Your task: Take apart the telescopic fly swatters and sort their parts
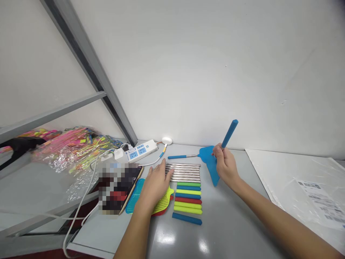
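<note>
The right hand (226,164) is gripping a tilted blue handle (230,134); the left hand (155,182), loosely spread, is hovering at the metal rods (186,173), ideally keeping them aligned

Right hand (226,162) holding blue handle (230,133), tilted; left hand (154,182) at left ends of metal rods (186,173).

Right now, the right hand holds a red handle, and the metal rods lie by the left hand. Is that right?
No: the handle in the right hand is blue, not red, as the head view shows. The metal rods do lie by the left hand.
</note>
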The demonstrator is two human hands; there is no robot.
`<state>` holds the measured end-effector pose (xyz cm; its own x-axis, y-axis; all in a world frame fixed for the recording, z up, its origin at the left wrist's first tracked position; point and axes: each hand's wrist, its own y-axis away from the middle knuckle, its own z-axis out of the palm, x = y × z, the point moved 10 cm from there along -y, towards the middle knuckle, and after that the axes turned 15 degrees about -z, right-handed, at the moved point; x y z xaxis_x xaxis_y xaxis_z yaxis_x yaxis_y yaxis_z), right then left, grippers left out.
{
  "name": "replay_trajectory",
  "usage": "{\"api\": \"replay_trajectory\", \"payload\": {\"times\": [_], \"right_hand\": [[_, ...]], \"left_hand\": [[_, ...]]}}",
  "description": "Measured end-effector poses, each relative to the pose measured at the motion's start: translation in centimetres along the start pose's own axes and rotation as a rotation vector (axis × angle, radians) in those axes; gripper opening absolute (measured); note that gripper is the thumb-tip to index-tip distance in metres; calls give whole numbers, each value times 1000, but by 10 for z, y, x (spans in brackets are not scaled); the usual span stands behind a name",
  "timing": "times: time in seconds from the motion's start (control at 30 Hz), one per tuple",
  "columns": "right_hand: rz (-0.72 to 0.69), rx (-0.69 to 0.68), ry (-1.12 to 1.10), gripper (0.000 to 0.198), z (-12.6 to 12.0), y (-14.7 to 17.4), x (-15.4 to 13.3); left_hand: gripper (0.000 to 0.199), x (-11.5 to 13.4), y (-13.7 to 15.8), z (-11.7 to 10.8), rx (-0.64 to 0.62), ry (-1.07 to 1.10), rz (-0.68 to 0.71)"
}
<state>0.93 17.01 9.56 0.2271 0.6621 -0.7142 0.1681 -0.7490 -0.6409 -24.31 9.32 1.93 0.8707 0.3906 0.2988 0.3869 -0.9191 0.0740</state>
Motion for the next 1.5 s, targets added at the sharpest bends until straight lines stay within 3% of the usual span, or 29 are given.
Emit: {"api": "replay_trajectory", "payload": {"times": [0.5, 1.0, 1.5], "right_hand": [[0, 61, -99, 35, 38, 4, -9], [26, 164, -141, 37, 38, 12, -15], [-17, 165, -206, 35, 39, 13, -20]], "left_hand": [[70, 4, 2, 0, -62, 52, -27], [65, 5, 1, -1, -32, 88, 19], [63, 0, -1, -1, 15, 111, 54]]}}
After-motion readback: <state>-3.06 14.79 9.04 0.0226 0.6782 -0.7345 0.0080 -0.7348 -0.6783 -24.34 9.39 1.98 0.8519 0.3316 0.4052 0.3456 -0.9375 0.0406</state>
